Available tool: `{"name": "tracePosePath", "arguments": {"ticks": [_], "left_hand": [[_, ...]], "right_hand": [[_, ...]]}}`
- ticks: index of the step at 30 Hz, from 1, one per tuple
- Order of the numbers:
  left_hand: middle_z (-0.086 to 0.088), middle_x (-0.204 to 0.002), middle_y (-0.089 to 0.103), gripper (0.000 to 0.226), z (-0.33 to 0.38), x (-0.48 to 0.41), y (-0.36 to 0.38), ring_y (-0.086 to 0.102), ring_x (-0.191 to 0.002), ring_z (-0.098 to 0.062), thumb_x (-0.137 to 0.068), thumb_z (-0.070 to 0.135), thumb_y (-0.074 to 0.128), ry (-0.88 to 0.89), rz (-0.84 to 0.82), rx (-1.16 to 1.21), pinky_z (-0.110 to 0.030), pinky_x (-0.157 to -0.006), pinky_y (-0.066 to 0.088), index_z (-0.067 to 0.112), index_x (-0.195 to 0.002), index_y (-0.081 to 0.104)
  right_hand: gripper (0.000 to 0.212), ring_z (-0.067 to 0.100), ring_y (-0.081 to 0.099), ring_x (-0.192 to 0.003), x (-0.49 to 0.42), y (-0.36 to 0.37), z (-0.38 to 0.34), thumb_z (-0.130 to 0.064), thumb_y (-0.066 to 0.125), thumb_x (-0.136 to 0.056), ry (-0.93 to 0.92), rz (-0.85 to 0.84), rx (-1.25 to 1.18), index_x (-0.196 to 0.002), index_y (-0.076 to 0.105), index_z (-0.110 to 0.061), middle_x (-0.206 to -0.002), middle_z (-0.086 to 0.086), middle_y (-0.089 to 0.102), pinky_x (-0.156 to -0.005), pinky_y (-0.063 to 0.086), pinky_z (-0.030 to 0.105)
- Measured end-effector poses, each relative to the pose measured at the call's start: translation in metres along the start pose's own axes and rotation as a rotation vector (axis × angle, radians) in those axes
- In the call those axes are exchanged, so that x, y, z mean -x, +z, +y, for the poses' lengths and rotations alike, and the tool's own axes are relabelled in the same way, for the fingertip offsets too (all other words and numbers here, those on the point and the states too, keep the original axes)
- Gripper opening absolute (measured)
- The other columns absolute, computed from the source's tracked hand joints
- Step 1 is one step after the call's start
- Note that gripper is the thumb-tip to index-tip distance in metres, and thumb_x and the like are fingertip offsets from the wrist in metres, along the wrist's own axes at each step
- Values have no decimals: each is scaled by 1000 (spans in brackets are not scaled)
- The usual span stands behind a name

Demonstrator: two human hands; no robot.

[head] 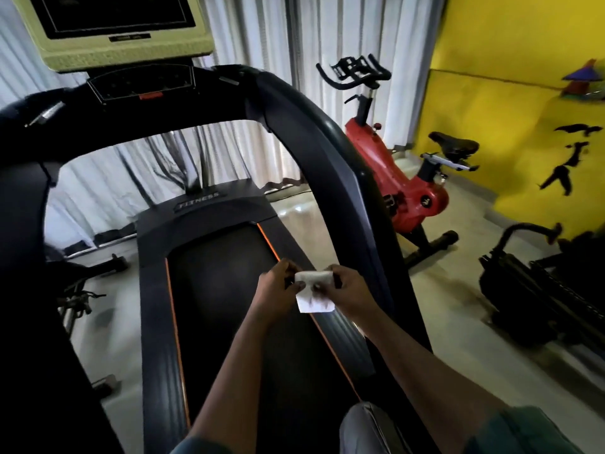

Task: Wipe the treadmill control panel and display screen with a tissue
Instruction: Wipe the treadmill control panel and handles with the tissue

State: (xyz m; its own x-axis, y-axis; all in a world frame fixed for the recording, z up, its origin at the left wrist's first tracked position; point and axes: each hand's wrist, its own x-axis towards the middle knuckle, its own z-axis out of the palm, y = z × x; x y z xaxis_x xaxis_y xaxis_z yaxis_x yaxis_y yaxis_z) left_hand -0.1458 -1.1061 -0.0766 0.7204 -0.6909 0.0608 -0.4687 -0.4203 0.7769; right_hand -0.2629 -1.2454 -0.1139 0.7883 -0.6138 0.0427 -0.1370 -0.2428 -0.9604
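Now, the treadmill [222, 290] fills most of the view, its dark belt running from six o'clock up toward the centre, edged with orange stripes, and its black handrail [327, 152] arching from nine o'clock over to four o'clock. Behind it, pale curtains [278, 34] hang at twelve o'clock, and a yellow wall [507, 44] takes up the two o'clock corner. A red exercise bike [402, 178] stands on the floor [442, 306] at about three o'clock, just beside the treadmill's right rail. A black machine [540, 299] sits at four o'clock (too dark to tell what kind).

The display screen [114, 11], dark inside a yellow-green frame, is at eleven o'clock and cut off by the top edge. The control panel [140, 81] lies directly under it, dark, with a small red patch at its lower edge.

Both forearms reach in from six o'clock. The left hand [276, 293] and right hand [350, 291] meet just below the centre, at about five o'clock, above the belt's right orange stripe. Each pinches the white tissue [314, 293] with curled fingers, the left hand at its left edge and the right hand at its right edge, the lower part hanging free between them. The tissue is well apart from both the control panel and the display screen.
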Motion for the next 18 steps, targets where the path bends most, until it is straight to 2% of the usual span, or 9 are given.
{"name": "tracePosePath", "arguments": {"ticks": [2,4,6,8,9,11,12,15,18], "left_hand": [[12,-80,65,20,13,-21,-17,60,-72,2,-84,3,68,-39,-10,-34,-7,-58,43,19,-95,61],[10,-80,65,20,35,-68,-53,61,-73,-1,-85,2,67,-115,8,-31,-9,-56,44,20,-93,62],[8,-80,67,22,54,-97,-92,63,-75,-7,-85,2,65,-153,45,-48,-12,-57,46,24,-89,60],[5,-79,67,23,73,-124,-143,63,-74,-12,-85,3,65,-175,116,-47,-17,-60,49,25,-87,58],[3,-78,67,21,80,-133,-165,63,-73,-15,-85,4,65,-182,149,-46,-23,-62,51,24,-87,57],[-1,-76,66,15,90,-152,-210,62,-71,-17,-88,7,64,-202,213,-45,-28,-63,50,20,-90,58],[-2,-75,66,13,90,-160,-229,62,-71,-18,-89,8,63,-216,244,-45,-29,-63,50,19,-93,57],[-3,-82,67,22,77,-190,-284,66,-75,-21,-87,11,65,-224,311,-29,-37,-67,55,21,-102,53],[-2,-84,66,34,51,-219,-330,66,-76,-24,-83,8,70,-237,356,-16,-42,-67,58,24,-106,50]], "right_hand": [[19,9,60,-65,-25,2,-14,-23,78,-80,40,-43,-4,-71,61,-22,-65,-5,62,-60,51,38],[26,21,68,-71,-77,0,-51,-37,82,-72,84,-75,-13,-74,62,-21,-72,3,68,-66,57,49],[27,29,72,-80,-114,2,-95,-36,82,-72,66,-144,-29,-82,67,-17,-81,8,73,-72,60,53],[17,23,73,-80,-154,10,-155,-23,81,-79,24,-188,-25,-86,69,-13,-81,4,75,-72,61,46],[11,13,71,-75,-169,16,-181,-18,79,-81,2,-222,-27,-82,68,-15,-77,-3,74,-67,59,37],[26,-5,60,-61,-201,32,-235,-12,76,-85,-73,-277,-9,-70,59,-25,-62,-17,65,-57,45,15],[30,-8,56,-57,-216,43,-255,-12,75,-85,-114,-289,12,-67,55,-27,-58,-19,61,-55,40,10],[18,-8,53,-59,-265,86,-296,-27,74,-78,-181,-325,22,-73,58,-21,-65,-10,60,-56,39,11],[18,-8,59,-65,-314,137,-319,-24,80,-79,-261,-353,75,-83,63,-20,-73,-10,64,-59,41,9]]}}
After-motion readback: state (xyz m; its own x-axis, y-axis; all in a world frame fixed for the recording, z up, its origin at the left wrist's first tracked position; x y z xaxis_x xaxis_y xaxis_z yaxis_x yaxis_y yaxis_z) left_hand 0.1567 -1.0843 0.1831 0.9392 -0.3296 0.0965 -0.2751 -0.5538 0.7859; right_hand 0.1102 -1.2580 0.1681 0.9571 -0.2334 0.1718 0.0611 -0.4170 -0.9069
